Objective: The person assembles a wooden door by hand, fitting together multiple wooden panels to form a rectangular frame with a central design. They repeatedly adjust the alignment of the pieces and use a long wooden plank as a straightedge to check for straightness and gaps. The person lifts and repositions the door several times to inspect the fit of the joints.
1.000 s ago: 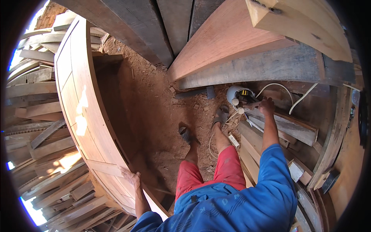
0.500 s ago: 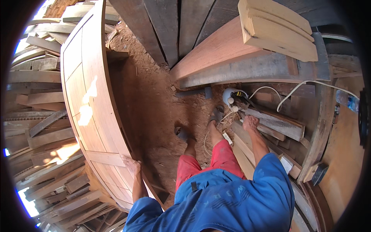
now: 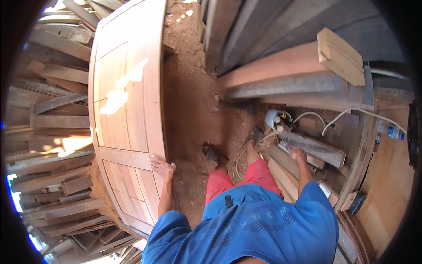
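A long panelled wooden door (image 3: 151,105) lies at my left, with bright sun patches on its pale boards. My left hand (image 3: 162,168) rests on its near edge, by the end of a cross rail, fingers stretched out over the wood. Out to the right, my right hand (image 3: 298,155) is closed, above a stack of boards (image 3: 281,169). Whatever it may hold is too small or hidden to make out. Just beyond it stands a white bucket (image 3: 271,118) with wooden-handled tools in it.
Timber offcuts (image 3: 57,154) are piled beyond the door. Large planks (image 3: 272,66) lean ahead, with a pale wood block (image 3: 341,55) on them. A white cable (image 3: 347,112) loops at the right, near a plastic bottle (image 3: 390,130). Brown dirt floor (image 3: 193,114) lies between.
The view has shifted, so the door and planks appear farther right. My left hand stays on the door's edge. My right hand has turned and drawn back slightly from the bucket.
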Demonstrator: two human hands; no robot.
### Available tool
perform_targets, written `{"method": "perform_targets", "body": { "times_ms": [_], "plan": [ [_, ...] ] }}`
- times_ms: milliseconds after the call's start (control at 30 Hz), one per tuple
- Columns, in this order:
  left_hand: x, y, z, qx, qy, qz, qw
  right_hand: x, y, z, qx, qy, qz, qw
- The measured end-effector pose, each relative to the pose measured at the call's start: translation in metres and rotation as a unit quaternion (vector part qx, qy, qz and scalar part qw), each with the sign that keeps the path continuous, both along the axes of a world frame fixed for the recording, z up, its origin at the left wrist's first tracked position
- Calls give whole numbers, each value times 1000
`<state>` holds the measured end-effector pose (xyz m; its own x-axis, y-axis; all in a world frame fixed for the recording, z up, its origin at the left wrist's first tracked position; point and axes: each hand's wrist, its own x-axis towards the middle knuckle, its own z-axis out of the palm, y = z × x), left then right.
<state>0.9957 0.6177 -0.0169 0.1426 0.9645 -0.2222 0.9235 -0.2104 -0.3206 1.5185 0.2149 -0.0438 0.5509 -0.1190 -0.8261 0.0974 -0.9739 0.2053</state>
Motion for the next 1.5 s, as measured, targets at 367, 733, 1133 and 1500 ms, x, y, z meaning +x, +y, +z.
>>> {"method": "perform_targets", "body": {
  "times_ms": [367, 733, 1133, 1500],
  "plan": [
    [20, 32, 48, -154, -191, 110, 963, -127, 170, 83, 355, 233, -153, 892],
    [-83, 86, 164, -452, -782, 208, 375, -256, 334, 209, 394, 571, 123, 710],
    [-188, 35, 239, -35, -635, 142, 759, -342, 433, 150, 451, 409, 455, 650],
    [-177, -74, 262, 73, -293, 349, 887, -373, 531, 139, 401, 230, 689, 558]
  ]
}}
